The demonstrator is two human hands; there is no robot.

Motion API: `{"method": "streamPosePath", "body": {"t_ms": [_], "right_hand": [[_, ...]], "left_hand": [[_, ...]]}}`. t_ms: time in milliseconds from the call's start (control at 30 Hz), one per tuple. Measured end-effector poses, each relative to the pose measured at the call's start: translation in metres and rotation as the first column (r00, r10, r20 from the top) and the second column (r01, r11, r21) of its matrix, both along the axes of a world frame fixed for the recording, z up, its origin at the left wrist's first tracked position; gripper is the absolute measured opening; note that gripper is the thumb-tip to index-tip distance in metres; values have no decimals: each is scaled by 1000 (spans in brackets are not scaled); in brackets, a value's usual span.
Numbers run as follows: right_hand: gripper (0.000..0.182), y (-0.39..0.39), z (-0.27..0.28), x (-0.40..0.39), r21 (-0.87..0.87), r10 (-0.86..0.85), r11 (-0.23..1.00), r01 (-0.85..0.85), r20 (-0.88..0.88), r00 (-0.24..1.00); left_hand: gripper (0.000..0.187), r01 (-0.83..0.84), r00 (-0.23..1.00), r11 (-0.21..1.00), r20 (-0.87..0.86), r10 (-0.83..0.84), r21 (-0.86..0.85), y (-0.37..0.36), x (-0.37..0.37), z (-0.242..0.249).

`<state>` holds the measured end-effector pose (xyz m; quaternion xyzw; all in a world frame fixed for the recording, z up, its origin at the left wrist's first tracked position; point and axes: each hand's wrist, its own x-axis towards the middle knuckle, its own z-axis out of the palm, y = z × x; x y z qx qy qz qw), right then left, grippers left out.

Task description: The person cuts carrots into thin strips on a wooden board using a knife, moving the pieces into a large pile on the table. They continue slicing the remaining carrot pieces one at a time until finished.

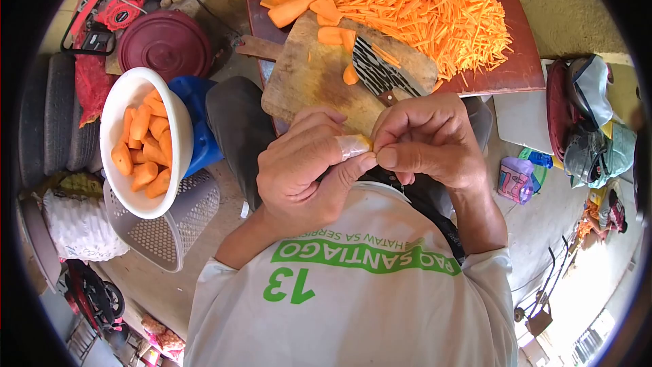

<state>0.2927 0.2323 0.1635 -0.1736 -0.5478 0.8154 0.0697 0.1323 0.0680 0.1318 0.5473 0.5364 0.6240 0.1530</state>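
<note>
My left hand and my right hand meet fingertip to fingertip above my lap. A clear plastic-like wrapping covers a finger of my left hand, with a yellowish end. My right thumb and fingers pinch close to that end; what lies between the fingertips is too small to tell. Beyond the hands is a wooden cutting board. On it rests a knife with a black-and-white patterned blade, its handle partly behind my right hand. Carrot slices lie beside the blade, and a large heap of shredded carrot sits behind.
A white basin of peeled carrots stands at the left, over a blue container and a grey perforated basket. A wooden handle sticks out by the board. Thick carrot pieces lie on the red-brown tabletop.
</note>
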Motion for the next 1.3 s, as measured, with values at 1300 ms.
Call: {"method": "streamPosePath", "body": {"t_ms": [1300], "right_hand": [[62,33,-108,26,911,-130,128,-393,408,904]], "left_hand": [[43,-221,830,917,-558,-2,-332,64,-45,-127]]}}
